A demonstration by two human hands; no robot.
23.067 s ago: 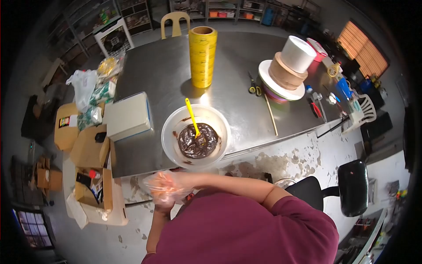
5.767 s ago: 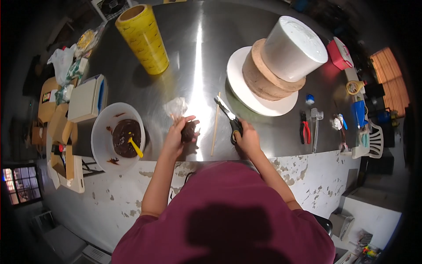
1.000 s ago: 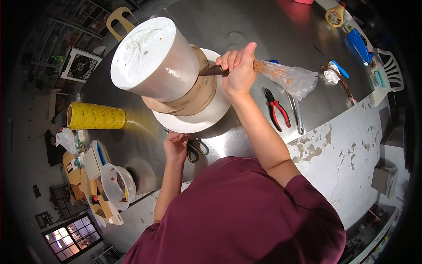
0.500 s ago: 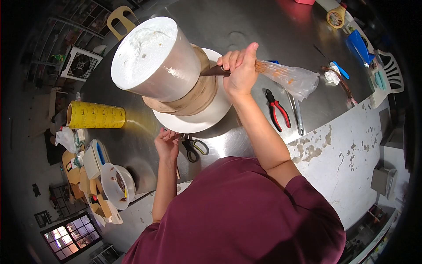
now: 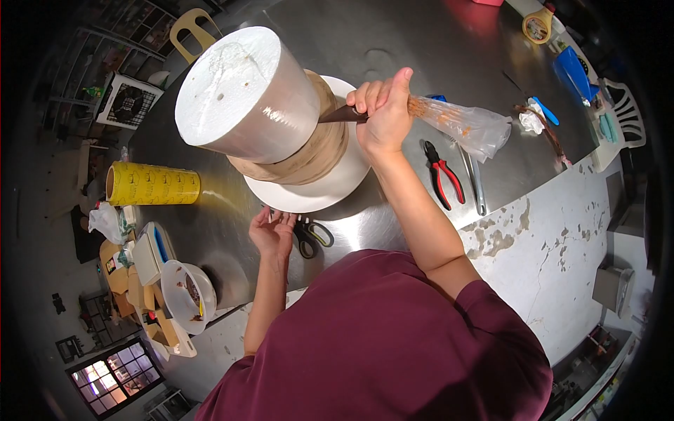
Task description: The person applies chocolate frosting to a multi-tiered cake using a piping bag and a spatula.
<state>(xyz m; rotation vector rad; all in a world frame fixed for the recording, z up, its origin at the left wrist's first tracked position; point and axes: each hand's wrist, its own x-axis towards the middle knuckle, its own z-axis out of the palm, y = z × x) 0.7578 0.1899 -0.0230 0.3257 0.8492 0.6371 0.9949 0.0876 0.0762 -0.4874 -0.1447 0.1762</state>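
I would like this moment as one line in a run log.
right hand: holds piping bag, tip at brown tier | left hand: at white board's rim | scissors, pliers: on table

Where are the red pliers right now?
In the head view, the red-handled pliers lie on the metal table, right of the white board, beside the right forearm.

A clear plastic piping bag [image 5: 463, 128] with dark brown filling lies sideways in the right hand [image 5: 385, 119], its narrow end at the brown tier [image 5: 312, 163]. That tier sits beneath a wider-looking white cylinder [image 5: 249, 98], on a round white board [image 5: 333, 191].
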